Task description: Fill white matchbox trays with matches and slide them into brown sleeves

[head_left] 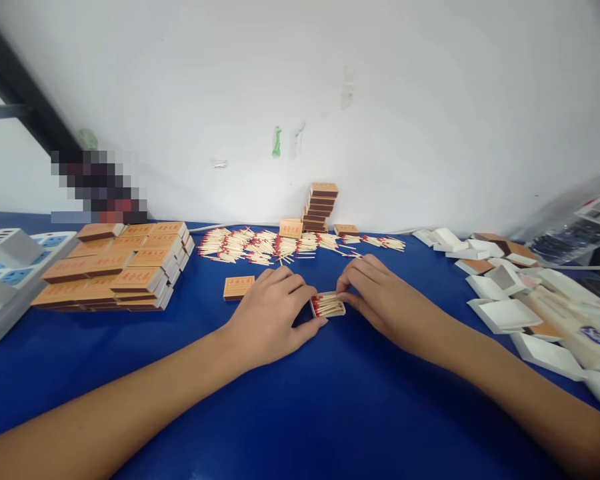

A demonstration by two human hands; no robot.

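Note:
A small white matchbox tray [336, 314] lies on the blue table, with red-headed matches [327, 305] inside, their heads towards the left. My left hand [273, 317] grips the tray's left end between thumb and forefinger. At the right end, the fingertips of my right hand [380, 293] are pinched together at the plain ends of the matches. How many it pinches is hidden. Just behind my left hand is an orange matchbox [237, 288]. Beyond both hands, loose matches [260, 245] spread in a long row.
Stacked matchboxes [140, 263] stand at left, beside a power strip [55, 250]. A leaning matchbox tower [323, 203] rises near the wall, with another matchbox [347, 230] beside it. Empty white trays [505, 313] and a soft plastic pack [575, 320] crowd the right side.

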